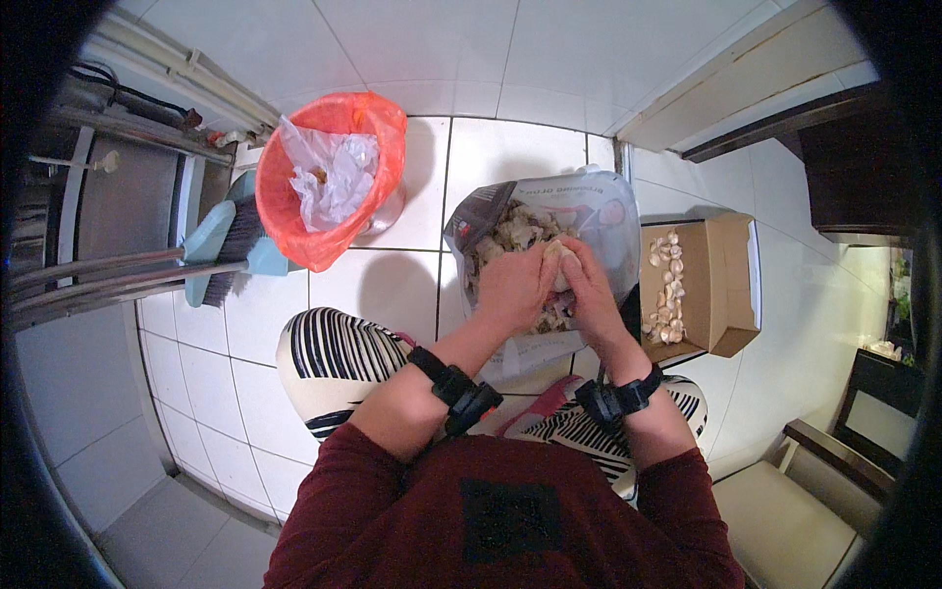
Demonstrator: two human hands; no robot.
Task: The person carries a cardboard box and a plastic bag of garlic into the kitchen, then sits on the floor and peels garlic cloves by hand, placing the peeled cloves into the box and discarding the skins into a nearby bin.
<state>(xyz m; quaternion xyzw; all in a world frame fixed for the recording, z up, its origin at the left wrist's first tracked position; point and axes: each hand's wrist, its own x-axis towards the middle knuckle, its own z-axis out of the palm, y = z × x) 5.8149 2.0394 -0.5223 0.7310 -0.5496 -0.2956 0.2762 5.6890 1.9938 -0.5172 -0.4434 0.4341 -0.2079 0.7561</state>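
My left hand (514, 287) and my right hand (595, 300) meet over an open plastic bag (616, 236). Between them is a pale garlic bulb (561, 282), with the fingers of both hands closed round it and hiding most of it. Inside the bag lies a heap of garlic bulbs and loose papery skins (520, 228), partly covered by my hands. Just right of the bag stands an open cardboard box (734, 285). Several separated garlic cloves (667, 285) are scattered along the left part of its bottom.
A bin (387, 218) lined with a red bag holds crumpled white plastic at the far left. Beside it lean brushes with light-blue heads (210, 257) and metal handles. A tiled wall (432, 59) closes the far side. A beige-seated chair (785, 510) stands near right.
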